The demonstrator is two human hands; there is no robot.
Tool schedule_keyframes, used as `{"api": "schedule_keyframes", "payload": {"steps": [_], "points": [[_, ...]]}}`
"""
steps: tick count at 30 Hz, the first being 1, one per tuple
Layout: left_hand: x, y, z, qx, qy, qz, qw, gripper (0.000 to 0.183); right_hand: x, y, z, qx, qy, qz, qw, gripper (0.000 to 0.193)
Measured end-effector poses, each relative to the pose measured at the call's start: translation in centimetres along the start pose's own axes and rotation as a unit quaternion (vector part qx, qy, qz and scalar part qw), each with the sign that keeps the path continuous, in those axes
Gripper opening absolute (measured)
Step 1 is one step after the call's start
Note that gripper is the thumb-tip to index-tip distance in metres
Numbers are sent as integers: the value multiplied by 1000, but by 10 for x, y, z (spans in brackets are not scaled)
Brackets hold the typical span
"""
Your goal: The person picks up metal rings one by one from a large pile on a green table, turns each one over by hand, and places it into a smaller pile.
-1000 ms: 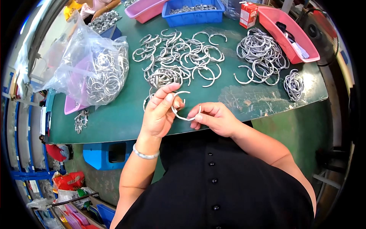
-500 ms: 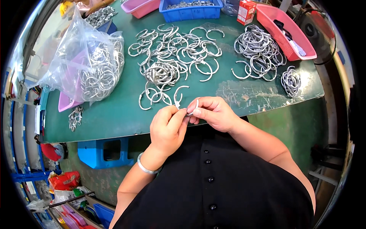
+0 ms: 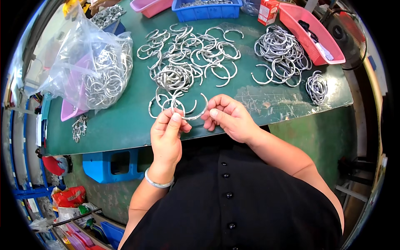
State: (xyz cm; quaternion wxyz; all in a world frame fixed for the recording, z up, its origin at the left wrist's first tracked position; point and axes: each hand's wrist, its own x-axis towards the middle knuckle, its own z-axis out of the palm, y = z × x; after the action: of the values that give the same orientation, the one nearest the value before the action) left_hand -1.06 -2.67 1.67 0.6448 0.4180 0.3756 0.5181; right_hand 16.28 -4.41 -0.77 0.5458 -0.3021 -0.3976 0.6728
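My left hand [image 3: 168, 131] pinches an open, C-shaped metal ring [image 3: 191, 118] between thumb and fingers, just above the table's front edge. Its free end curves up beside the fingertips of my right hand [image 3: 229, 117]. Those fingers are curled with the thumb against them, and whether anything small sits inside is hidden. Beyond my hands, several loose open rings [image 3: 155, 109] lie on the green table. A larger heap of silvery rings [image 3: 173, 78] spreads behind them.
Another ring pile [image 3: 280, 50] and a small bundle of rings [image 3: 316, 88] lie right. A clear bag of rings [image 3: 106, 79] rests in a pink basket [image 3: 68, 111] at left, near small metal parts [image 3: 79, 128]. Blue [image 3: 207, 13] and pink [image 3: 306, 37] baskets stand behind.
My hands have drawn apart, the left one moving left with the ring. More of the ring now shows between them. The right hand has stayed nearly in place.
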Motion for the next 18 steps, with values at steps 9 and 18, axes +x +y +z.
{"api": "schedule_keyframes", "payload": {"steps": [9,18], "points": [[2,-3,-6,-66,-2,-84,994,13,1,-2,-1,-8,-21,23,999,13],[2,2,-5,-84,2,-107,991,12,2,-1,1,-13,-9,22,1000,11]]}}
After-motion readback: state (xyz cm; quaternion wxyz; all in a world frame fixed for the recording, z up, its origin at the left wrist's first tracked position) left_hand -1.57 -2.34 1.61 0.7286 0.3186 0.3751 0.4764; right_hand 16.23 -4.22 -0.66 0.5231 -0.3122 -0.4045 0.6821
